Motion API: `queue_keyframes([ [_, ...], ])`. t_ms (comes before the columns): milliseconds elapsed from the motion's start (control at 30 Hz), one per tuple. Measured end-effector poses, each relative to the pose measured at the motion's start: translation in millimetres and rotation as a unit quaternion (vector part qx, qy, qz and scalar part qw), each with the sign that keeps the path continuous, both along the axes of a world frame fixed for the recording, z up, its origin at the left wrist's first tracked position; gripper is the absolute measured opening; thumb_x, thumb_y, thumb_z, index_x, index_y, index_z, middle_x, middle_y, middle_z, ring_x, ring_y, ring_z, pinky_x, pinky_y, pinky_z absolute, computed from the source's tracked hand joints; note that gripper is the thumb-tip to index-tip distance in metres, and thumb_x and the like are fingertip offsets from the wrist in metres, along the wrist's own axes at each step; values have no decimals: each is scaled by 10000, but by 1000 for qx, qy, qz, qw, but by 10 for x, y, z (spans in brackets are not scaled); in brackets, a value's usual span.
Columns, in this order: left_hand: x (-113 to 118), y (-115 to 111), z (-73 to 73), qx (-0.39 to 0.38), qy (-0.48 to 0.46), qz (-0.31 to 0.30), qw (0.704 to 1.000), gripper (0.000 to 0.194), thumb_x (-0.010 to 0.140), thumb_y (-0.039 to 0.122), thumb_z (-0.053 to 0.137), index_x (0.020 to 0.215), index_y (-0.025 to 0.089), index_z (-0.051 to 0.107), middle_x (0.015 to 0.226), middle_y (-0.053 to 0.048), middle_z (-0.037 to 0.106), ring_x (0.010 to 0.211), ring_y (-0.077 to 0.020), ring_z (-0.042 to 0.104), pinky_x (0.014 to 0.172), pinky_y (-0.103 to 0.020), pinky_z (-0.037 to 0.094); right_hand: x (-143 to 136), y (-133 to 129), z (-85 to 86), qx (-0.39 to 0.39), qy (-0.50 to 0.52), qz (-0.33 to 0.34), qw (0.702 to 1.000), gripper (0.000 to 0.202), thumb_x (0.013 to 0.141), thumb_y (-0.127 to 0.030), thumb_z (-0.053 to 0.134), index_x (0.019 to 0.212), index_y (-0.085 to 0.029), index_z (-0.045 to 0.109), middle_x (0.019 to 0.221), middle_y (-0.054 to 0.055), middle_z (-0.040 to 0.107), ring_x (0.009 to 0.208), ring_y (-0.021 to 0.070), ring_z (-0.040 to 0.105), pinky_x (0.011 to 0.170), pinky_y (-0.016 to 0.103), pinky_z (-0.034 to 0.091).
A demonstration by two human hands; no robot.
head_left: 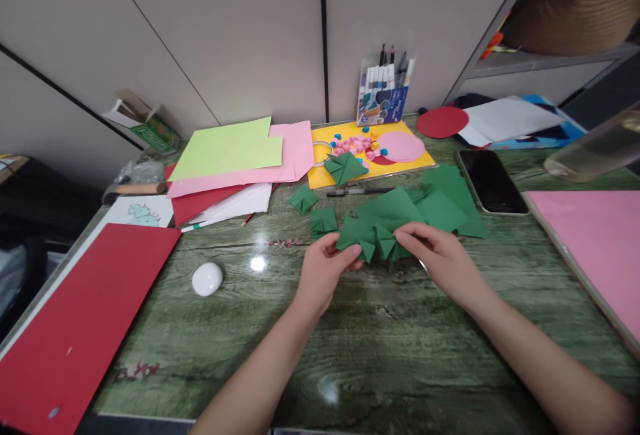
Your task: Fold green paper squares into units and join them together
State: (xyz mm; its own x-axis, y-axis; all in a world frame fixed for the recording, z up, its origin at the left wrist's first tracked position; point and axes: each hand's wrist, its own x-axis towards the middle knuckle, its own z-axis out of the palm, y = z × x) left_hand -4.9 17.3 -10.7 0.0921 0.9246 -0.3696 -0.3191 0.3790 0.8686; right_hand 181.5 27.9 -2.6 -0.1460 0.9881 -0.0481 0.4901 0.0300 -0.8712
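A folded green paper piece point(376, 234) is between my two hands, above the middle of the table. My left hand point(327, 265) pinches its left end between thumb and fingers. At its right side, my right hand point(437, 255) is closed on the paper with thumb and fingers together. Behind it lie green paper sheets point(443, 208). Smaller folded green pieces sit to the left and behind: one point(303, 199), another point(323, 221) near my left hand, and a third point(345, 167) at the edge of the yellow sheet point(320, 175).
A phone point(493, 182) and pink paper point(595, 248) lie to the right. A pen point(357, 192), marker box point(383, 98) and pink circles point(401, 146) are behind. Left are a white round object point(207, 279), red sheet point(95, 308) and stacked coloured papers point(225, 152).
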Motion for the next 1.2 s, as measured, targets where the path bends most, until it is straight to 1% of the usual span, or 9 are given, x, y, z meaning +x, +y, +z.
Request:
queue_keyframes([
  [167,3,-3,9,-3,4,3,1000,196,624,270,737,742,135,656,697,-4,615,603,-80,547,594,-212,487,-13,-13,-23,7,-5,20,1000,235,861,-389,455,758,-207,564,725,-4,561,691,153,500,634,257,389],
  [367,-1,-12,-8,2,6,-24,1000,203,631,291,730,750,138,669,673,-2,607,589,-80,530,584,-213,469,-18,-15,-24,18,-18,7,1000,253,856,-402,449,749,-206,567,733,4,579,694,162,511,645,269,399],
  [600,6,-9,-2,-6,7,-14,1000,231,593,306,753,725,135,673,655,-3,613,582,-86,533,588,-224,467,-21,-13,-35,17,-16,15,1000,255,857,-407,444,759,-209,573,747,15,597,703,174,532,636,276,421],
  [867,-2,-1,-1,-6,19,-26,999,231,608,314,742,742,136,680,655,-5,615,585,-90,531,593,-226,464,-26,-20,-39,31,-20,11,999,243,854,-394,455,751,-208,575,747,9,601,713,170,539,646,270,419],
  [1033,-5,-5,-5,-2,8,-26,1000,226,620,307,736,748,132,675,665,-11,611,587,-87,523,590,-221,463,-31,-17,-27,19,-21,17,999,254,854,-403,448,754,-207,574,728,4,593,690,166,532,632,268,417],
  [1200,-7,-7,18,-15,-3,-22,1000,231,607,301,747,738,126,673,659,-13,602,590,-85,524,586,-214,461,-34,-14,-12,9,-24,17,1000,263,855,-408,438,744,-207,568,700,6,576,667,167,518,606,263,415],
])
